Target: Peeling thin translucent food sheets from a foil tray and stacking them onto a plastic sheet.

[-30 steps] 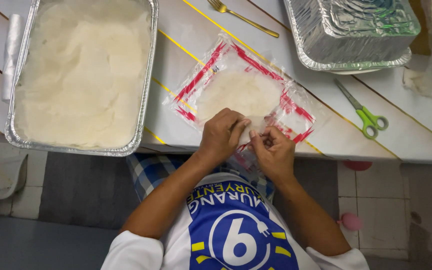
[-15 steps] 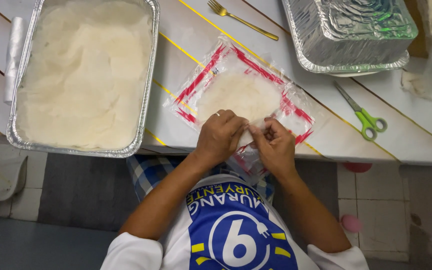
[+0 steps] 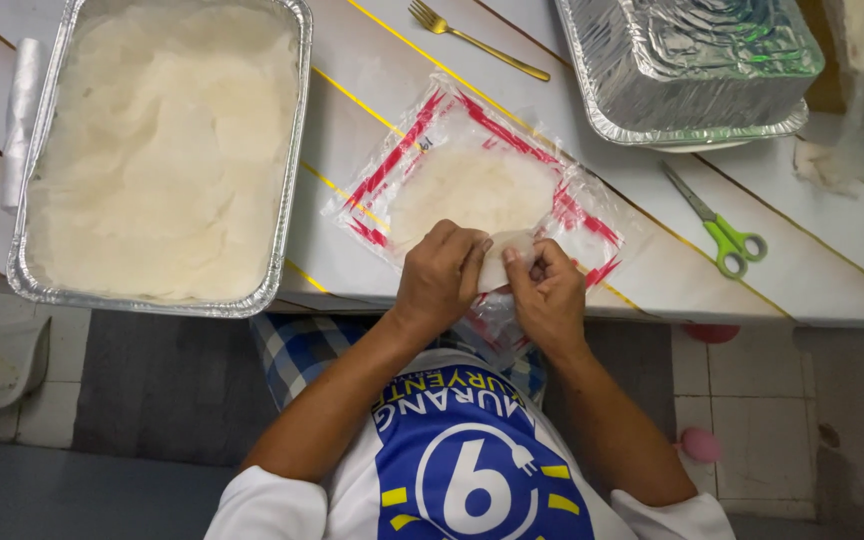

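I see both hands pinching one thin, pale wrapper (image 3: pixel 508 262) at the near edge of the worktop (image 3: pixel 352 150): left hand (image 3: pixel 440 280) curled over its left side, right hand (image 3: pixel 548 290) gripping its right. The wrapper lies on a glossy clear plastic bag (image 3: pixel 472 180) with red borders. Left of the bag, a rectangular foil tray (image 3: pixel 290 150) of pale sheets. Right of it, green-handled scissors (image 3: pixel 720 228); beyond it, a gold fork (image 3: pixel 472 38). Bare worktop separates them.

Crinkled, shiny aluminium foil tray (image 3: pixel 287 150) at ten o'clock holds matt, pale, floury sheets. Glossy clear plastic bag with red stripes (image 3: pixel 422 140) wrinkles centre. Gold metal fork (image 3: pixel 472 38) gleams at twelve.
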